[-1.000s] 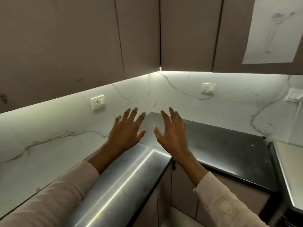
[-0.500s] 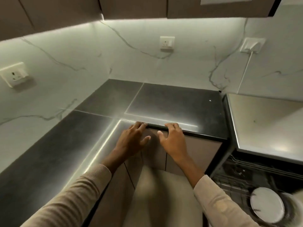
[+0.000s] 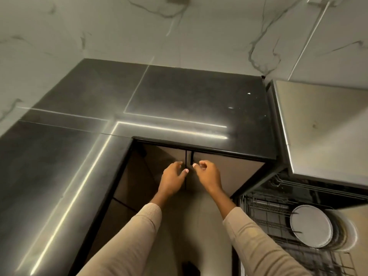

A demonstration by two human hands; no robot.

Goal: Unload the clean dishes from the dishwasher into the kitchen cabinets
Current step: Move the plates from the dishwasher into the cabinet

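Left hand (image 3: 172,179) and right hand (image 3: 209,176) curl close together at the seam of the cabinet doors (image 3: 231,172) under the countertop (image 3: 199,96) edge; whether they grip, I cannot tell

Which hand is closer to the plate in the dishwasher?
Right. The right hand is at the cabinet doors, left of the plate and higher in the view; the left hand is beside it, even farther left.
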